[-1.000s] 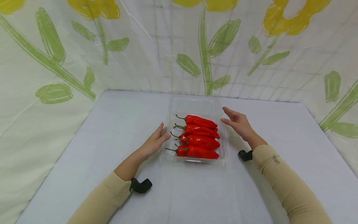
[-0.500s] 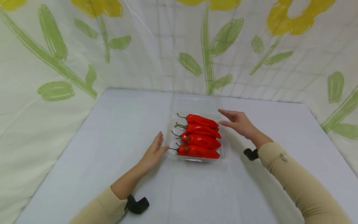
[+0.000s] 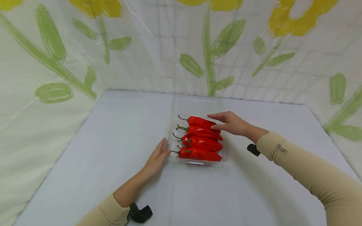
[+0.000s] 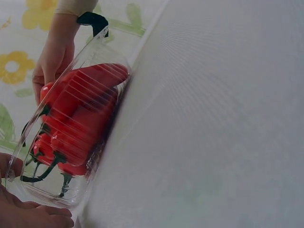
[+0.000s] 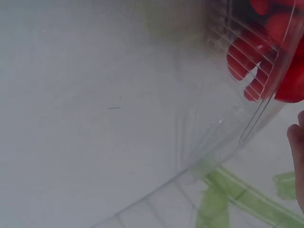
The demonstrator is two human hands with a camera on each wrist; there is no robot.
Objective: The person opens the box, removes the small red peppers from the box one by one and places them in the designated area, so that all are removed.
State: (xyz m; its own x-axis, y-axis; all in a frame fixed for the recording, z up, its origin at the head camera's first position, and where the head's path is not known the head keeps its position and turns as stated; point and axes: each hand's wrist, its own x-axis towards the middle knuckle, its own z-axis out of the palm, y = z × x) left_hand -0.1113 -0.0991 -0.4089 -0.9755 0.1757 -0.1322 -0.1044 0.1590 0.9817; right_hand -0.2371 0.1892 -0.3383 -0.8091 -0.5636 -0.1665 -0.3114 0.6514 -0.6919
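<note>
The clear, ribbed plastic clamshell tray (image 3: 227,155) sits at the middle of the pale grey table (image 3: 113,131), lid folded back flat behind it. It holds a row of glossy red long peppers with green stems (image 3: 202,142), stems pointing to your left.

Your right hand (image 3: 230,123) is over the far right corner of the tray. Its fingers are extended and only slightly bent, with the fingertips on or just above the farthest pepper. No closed pinch is visible; whether the fingertips actually touch the pepper cannot be told from these views.

Your left hand (image 3: 156,157) rests on the table against the tray's near left edge. The fingers lie straight along the wall and steady it without curling round anything.

Judged from this posture, the step in hand is the reach for the first pepper, with the tray braced.

The next move calls for closing the right fingers round the farthest pepper near its thick end. Keep the left hand pressed to the tray wall, because the light tray is likely to slide or tip.
</note>
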